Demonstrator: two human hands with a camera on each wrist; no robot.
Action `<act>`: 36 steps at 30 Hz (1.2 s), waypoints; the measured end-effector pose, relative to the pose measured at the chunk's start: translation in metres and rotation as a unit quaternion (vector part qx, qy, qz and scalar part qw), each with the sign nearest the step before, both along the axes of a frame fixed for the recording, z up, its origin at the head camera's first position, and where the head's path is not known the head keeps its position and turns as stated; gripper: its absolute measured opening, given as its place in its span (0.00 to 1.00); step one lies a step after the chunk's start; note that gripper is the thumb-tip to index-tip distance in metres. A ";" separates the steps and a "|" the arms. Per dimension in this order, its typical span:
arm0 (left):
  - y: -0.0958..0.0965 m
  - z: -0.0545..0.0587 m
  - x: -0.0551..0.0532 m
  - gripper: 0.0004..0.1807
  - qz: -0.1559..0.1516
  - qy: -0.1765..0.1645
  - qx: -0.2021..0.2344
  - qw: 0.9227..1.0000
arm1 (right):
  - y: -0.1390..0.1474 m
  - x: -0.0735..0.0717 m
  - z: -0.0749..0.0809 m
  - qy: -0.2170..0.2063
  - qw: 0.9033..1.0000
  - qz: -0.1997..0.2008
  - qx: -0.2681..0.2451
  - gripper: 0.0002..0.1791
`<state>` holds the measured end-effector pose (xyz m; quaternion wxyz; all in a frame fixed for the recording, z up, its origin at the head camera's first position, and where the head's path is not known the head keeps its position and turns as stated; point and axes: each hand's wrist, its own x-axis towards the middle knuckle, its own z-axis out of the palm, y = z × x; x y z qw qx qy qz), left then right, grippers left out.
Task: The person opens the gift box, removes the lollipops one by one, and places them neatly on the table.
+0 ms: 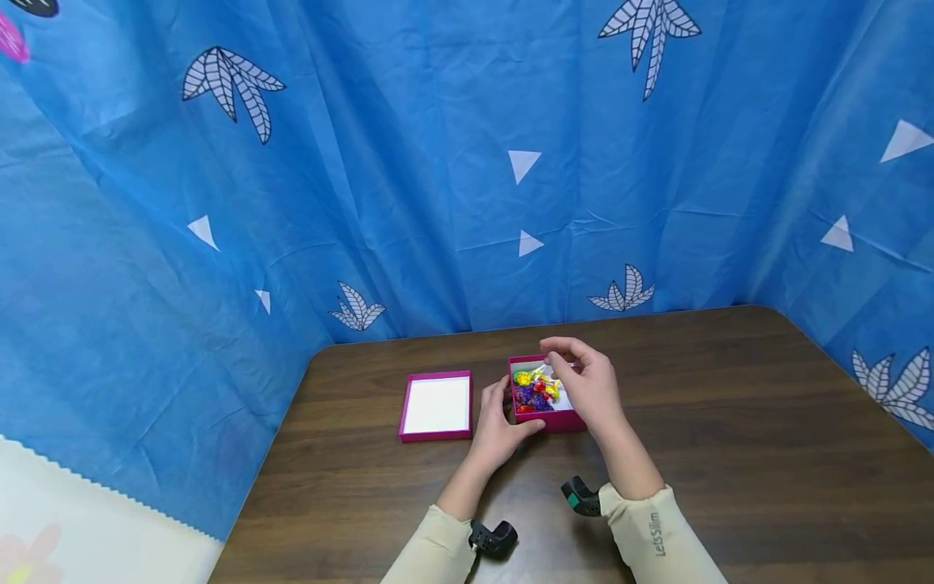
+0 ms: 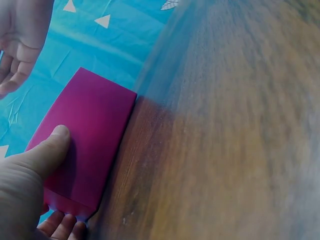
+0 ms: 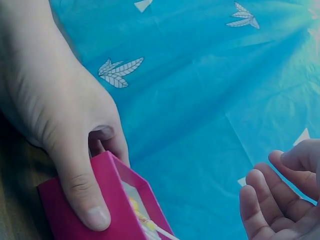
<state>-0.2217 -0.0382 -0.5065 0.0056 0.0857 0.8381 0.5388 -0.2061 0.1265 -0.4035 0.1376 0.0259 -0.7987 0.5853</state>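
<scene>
A magenta box (image 1: 554,422) with a white inside stands on the table, its top uncovered. Lollipops (image 1: 538,391) in yellow, red and purple wrappers lie in it, mostly toward its left side. My left hand (image 1: 499,434) grips the box's near left corner, the thumb pressing the front wall and the other fingers round the left side. Over the box's right part hovers my right hand (image 1: 589,385), its fingers loosely bent. Nothing shows between those fingers in the right wrist view, where a white lollipop stick (image 3: 164,231) pokes past the rim.
Left of the box lies a matching magenta lid (image 1: 438,405), white inside facing up. Both sit on a dark wooden table (image 1: 730,422). A blue curtain (image 1: 452,162) with white leaves and triangles hangs along the table's far edge and sides.
</scene>
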 end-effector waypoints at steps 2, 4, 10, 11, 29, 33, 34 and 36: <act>-0.001 0.000 0.001 0.51 -0.004 0.001 0.002 1.000 | -0.001 -0.001 -0.002 -0.002 1.000 0.002 0.000 0.12; -0.002 0.000 0.001 0.51 -0.006 0.003 0.003 1.000 | -0.001 -0.003 -0.004 -0.005 1.000 0.006 0.002 0.12; -0.004 -0.001 0.001 0.50 -0.004 0.006 0.002 1.000 | -0.003 -0.010 -0.012 -0.007 1.000 0.023 0.019 0.13; -0.004 -0.001 0.001 0.50 -0.004 0.006 0.003 1.000 | -0.003 -0.012 -0.013 -0.006 0.999 0.026 0.026 0.13; -0.001 -0.001 0.000 0.51 -0.016 0.027 -0.004 0.999 | 0.020 -0.049 -0.032 0.057 0.936 0.214 0.275 0.18; -0.002 -0.002 -0.001 0.51 -0.017 0.026 0.000 1.000 | 0.016 -0.054 -0.033 0.069 0.917 0.235 0.315 0.18; -0.003 -0.002 -0.001 0.51 -0.017 0.029 0.000 0.999 | 0.015 -0.055 -0.034 0.073 0.911 0.239 0.327 0.18; -0.003 -0.002 -0.001 0.51 -0.016 0.032 0.000 0.999 | 0.013 -0.057 -0.035 0.071 0.904 0.244 0.345 0.19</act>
